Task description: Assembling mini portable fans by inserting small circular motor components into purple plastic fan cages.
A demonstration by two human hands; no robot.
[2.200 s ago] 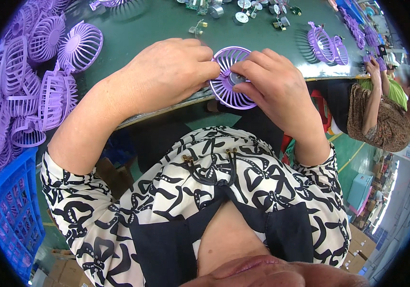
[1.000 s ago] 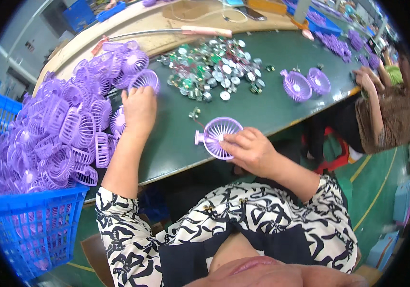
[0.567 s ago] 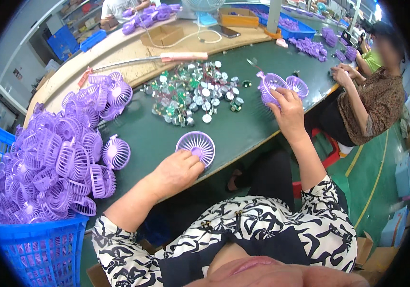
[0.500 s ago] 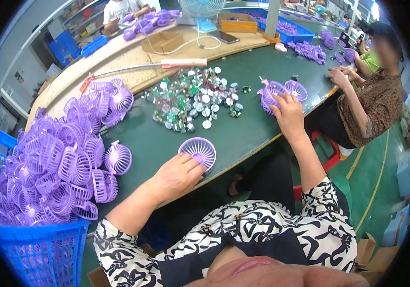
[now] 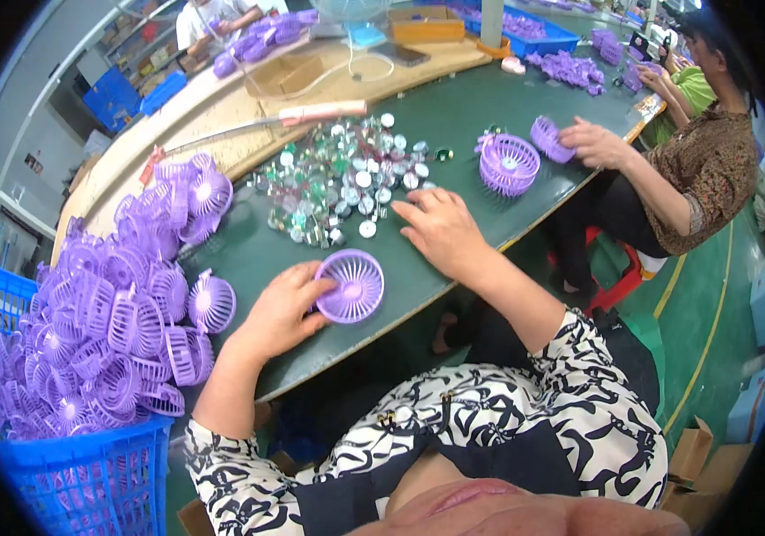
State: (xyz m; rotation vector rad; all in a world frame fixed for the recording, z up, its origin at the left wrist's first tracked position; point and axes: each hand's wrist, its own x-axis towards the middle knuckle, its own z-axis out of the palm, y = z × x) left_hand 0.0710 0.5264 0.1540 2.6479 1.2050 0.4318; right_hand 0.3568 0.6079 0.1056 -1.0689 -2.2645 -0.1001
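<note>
My left hand (image 5: 282, 308) pinches the rim of a round purple slatted plastic cover (image 5: 352, 286) between thumb and fingers. The cover lies near the front edge of the green table, its hollow side facing up. My right hand (image 5: 447, 234) holds nothing. Its fingers are apart, low over the table at the right border of a heap of small green circuit boards (image 5: 324, 174) with silvery round discs and thin wires. Farther right stand a few more purple covers (image 5: 509, 166), apart from my hands.
A large pile of purple covers (image 5: 105, 295) spills over a blue plastic basket (image 5: 87, 473) on the left. A co-worker's hand (image 5: 595, 145) touches a purple cover (image 5: 552, 140) at the right. A pink-handled rod (image 5: 324, 113), a cardboard tray (image 5: 284, 77) and a phone (image 5: 400, 55) lie at the back.
My right hand has left the covers on the right and moved left to the heap of circuit boards. My left hand has shifted left with its cover. The co-worker's hand has reached in.
</note>
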